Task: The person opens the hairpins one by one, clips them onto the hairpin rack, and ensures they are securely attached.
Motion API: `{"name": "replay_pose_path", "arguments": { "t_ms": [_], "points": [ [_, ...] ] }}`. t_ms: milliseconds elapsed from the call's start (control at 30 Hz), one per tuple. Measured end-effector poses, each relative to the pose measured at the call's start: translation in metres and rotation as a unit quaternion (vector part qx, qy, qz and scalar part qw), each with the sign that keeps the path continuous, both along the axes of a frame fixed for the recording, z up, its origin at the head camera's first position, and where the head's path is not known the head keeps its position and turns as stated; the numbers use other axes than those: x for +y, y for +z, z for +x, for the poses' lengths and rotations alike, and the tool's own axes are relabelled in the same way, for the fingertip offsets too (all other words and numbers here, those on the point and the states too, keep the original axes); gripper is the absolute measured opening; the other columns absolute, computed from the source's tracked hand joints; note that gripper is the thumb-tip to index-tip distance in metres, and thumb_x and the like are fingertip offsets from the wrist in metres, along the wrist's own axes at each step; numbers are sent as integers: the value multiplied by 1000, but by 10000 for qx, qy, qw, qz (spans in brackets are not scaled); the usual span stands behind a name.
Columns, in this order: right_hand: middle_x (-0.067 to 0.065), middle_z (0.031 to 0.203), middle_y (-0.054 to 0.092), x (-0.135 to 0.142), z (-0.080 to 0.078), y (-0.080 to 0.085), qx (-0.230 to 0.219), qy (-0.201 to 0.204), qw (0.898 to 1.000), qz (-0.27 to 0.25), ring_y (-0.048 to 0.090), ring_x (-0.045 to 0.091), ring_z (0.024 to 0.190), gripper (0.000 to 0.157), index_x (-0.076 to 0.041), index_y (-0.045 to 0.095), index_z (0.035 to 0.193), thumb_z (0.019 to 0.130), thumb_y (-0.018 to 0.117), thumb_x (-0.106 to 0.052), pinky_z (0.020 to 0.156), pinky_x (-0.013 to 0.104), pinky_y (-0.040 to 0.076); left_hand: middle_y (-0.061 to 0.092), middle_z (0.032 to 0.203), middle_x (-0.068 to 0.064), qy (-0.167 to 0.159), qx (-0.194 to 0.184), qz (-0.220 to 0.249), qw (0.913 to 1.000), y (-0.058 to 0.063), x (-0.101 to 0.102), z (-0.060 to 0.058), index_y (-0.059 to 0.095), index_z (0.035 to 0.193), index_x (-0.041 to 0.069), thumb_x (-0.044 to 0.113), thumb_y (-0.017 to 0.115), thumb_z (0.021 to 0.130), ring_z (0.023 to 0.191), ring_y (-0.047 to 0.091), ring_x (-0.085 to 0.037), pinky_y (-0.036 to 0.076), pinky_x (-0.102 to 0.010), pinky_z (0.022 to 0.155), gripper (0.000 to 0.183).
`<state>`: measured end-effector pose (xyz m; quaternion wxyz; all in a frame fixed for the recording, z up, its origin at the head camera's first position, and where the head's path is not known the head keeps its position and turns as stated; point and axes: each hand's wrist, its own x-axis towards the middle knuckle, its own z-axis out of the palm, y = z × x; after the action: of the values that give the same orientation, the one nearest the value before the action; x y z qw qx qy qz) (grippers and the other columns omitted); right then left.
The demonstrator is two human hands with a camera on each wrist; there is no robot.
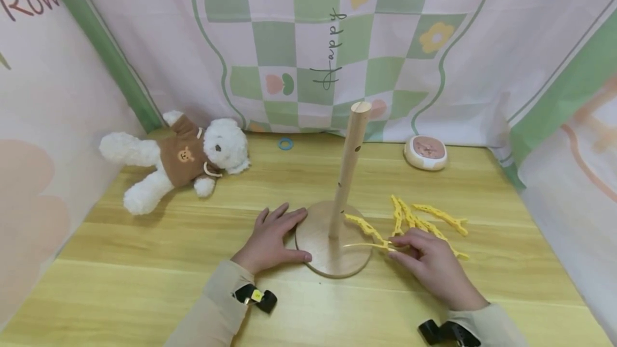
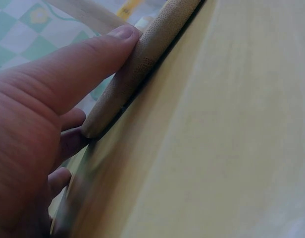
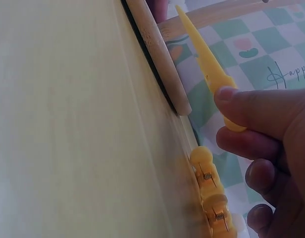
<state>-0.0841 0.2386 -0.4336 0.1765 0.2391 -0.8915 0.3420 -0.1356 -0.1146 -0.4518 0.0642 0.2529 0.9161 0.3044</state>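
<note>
A pale wooden post [image 1: 347,170] with small dark holes stands on a round wooden base [image 1: 318,229]. My left hand [image 1: 272,242] rests at the base's left side, fingers spread, with the thumb [image 2: 103,52] laid over its rim. On the other side, my right hand [image 1: 436,266] pinches a yellow forked plastic piece [image 1: 367,228] between thumb and forefinger. One prong is long and smooth, the other bumpy, and both point toward the post over the base. Several similar yellow pieces [image 1: 438,213] lie beyond the right hand; small metal springs show on a yellow piece [image 3: 208,176].
A white plush dog [image 1: 180,154] in a brown top lies at the back left. Near the curtain [image 1: 275,42] are a blue ring [image 1: 285,144] and a rounded white device [image 1: 426,152] with a pinkish face. Everything stands on a wood-grain table [image 1: 159,261].
</note>
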Motion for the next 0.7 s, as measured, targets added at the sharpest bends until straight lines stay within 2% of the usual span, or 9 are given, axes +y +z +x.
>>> {"name": "replay_pose_path", "arguments": {
  "t_ms": [333, 467, 700],
  "points": [
    [-20, 72, 48, -8, -4, 0, -164, -137, 9997, 105, 42, -1, 60, 23, -14, 77, 94, 74, 87, -5, 55, 15, 36, 39, 158, 10, 47, -43, -119, 9999, -1, 0, -1, 40, 156, 22, 65, 79, 74, 152, 18, -24, -2, -54, 121, 100],
    [-20, 71, 46, -11, -6, 0, -129, -178, 9995, 221, 41, -2, 60, 23, -15, 77, 94, 75, 87, -9, 54, 15, 35, 40, 158, 8, 31, -32, -49, 10000, 1, 1, 0, 41, 155, 20, 63, 80, 74, 152, 20, -27, -1, -56, 121, 99],
    [-20, 71, 47, -17, -9, 0, -136, -47, 9999, 75, 42, -2, 60, 24, -17, 77, 95, 75, 87, -9, 53, 14, 36, 41, 158, 7, 6, -15, 6, 10000, 3, 1, 1, 42, 155, 20, 62, 80, 75, 152, 20, -28, 0, -58, 121, 98]
  ]
}}
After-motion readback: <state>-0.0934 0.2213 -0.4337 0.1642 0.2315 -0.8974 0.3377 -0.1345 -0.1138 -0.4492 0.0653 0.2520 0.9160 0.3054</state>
